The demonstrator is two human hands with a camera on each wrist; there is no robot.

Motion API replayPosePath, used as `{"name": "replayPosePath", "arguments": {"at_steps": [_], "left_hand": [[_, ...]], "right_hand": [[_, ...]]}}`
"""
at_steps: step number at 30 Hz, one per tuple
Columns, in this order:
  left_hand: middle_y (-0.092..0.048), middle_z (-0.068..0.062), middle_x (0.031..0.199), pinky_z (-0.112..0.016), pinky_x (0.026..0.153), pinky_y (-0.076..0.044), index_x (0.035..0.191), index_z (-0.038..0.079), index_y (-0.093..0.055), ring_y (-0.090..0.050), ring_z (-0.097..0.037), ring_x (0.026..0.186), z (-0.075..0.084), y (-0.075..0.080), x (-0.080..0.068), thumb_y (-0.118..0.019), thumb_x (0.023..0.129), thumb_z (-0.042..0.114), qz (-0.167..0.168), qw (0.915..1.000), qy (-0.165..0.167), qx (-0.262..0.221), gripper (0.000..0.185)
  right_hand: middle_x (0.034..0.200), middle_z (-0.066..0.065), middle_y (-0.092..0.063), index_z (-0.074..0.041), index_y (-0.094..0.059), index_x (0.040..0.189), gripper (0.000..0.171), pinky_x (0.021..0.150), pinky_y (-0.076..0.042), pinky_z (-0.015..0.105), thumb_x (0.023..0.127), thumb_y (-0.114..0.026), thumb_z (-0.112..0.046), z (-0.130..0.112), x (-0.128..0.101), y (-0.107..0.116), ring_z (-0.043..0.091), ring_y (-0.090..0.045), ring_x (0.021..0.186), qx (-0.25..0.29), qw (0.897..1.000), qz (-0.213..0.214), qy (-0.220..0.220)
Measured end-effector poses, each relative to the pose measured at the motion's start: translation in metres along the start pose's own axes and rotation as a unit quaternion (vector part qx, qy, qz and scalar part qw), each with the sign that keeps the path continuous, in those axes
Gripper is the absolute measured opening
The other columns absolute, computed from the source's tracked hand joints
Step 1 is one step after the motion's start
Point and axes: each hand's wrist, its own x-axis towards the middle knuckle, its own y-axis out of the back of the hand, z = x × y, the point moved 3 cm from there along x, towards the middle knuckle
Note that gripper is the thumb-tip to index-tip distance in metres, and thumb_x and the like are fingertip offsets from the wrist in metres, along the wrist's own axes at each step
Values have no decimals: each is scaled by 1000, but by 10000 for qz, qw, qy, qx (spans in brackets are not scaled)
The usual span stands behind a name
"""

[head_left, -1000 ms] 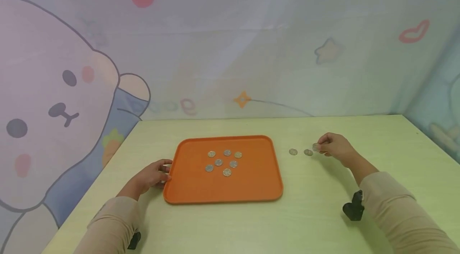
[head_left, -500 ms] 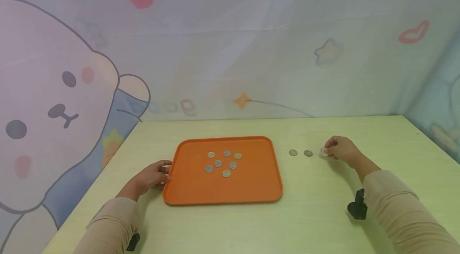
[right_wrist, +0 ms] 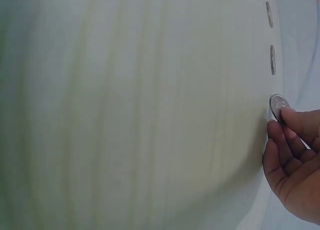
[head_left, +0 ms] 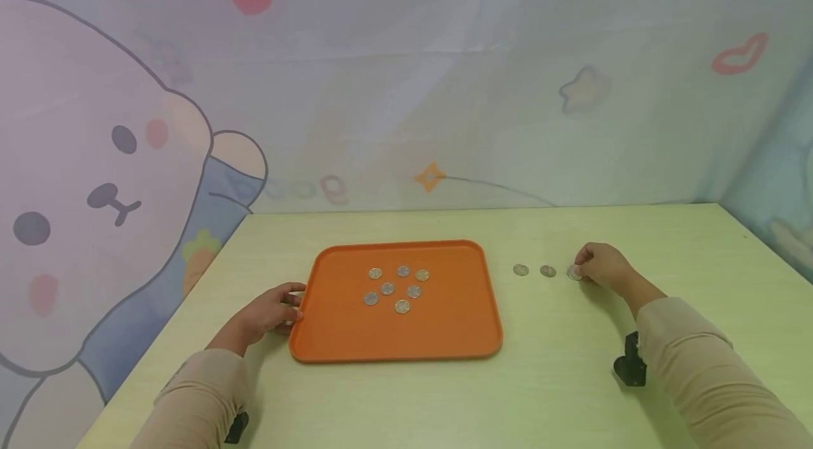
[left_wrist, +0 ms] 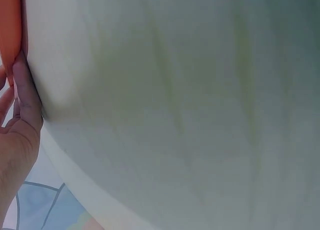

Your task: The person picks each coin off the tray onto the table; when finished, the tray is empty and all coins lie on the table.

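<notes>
In the head view my right hand (head_left: 603, 267) is at the right end of a short row of coins. Thumb and fingers pinch a silver coin (right_wrist: 278, 107), which is tilted with its edge close to the tabletop. To its left lie two more coins, a middle one (head_left: 547, 271) and a left one (head_left: 521, 270), flat and spaced apart. My left hand (head_left: 269, 311) holds the left rim of an orange tray (head_left: 394, 343), thumb and fingers at its edge. Several coins (head_left: 387, 289) lie loosely grouped inside the tray.
The pale yellow-green table (head_left: 546, 392) runs back to a printed cloth backdrop (head_left: 381, 82). A black wrist mount (head_left: 631, 362) hangs below the right sleeve, close above the table.
My right hand has moved slightly right and lowered its coin to the tabletop, in line with the other two. The left hand and tray stay in place.
</notes>
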Motion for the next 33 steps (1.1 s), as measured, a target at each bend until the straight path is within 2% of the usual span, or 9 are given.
{"name": "replayPosePath", "arguments": {"at_steps": [10, 17, 22, 27, 33], "left_hand": [[-38, -24, 115, -37, 72, -46, 129, -7, -23, -52, -21, 85, 1, 1, 1, -48, 79, -5, -16, 10000, -36, -42, 56], [-37, -25, 116, -37, 73, -46, 129, -7, -23, -53, -22, 86, 1, 1, 1, -48, 79, -5, -36, 10000, -30, -53, 56], [-37, -25, 116, -38, 74, -46, 130, -6, -23, -52, -22, 88, 2, 0, 2, -48, 80, -5, -28, 10000, -13, -4, 56], [-37, -25, 117, -38, 74, -45, 130, -6, -23, -52, -23, 89, 1, 0, 2, -48, 80, -4, -24, 10000, 8, 25, 55], [-37, -25, 118, -38, 76, -45, 129, -6, -24, -52, -24, 90, 0, 0, 0, -48, 80, -4, -20, 10000, 38, 9, 54]], "right_hand": [[78, 12, -52, 5, -51, 83, 15, 63, -38, 35, 77, -56, -8, -5, 4, 1, 24, -46, 72, -784, 9968, 108, 65], [78, 12, -52, 5, -51, 83, 19, 65, -39, 37, 79, -57, -12, -5, 6, 0, 26, -46, 74, -858, 9962, -24, -134], [79, 13, -52, 6, -50, 85, 20, 64, -39, 36, 79, -56, -12, -7, 3, 1, 25, -46, 73, -828, 9964, 20, -163], [81, 16, -53, 10, -48, 92, 23, 62, -40, 35, 80, -51, -10, -9, -5, 4, 25, -48, 73, -504, 9985, 88, -219], [95, 23, -50, 11, -46, 100, 28, 62, -42, 32, 80, -49, -9, -13, -7, 5, 25, -50, 76, -41, 9998, 193, -54]]}}
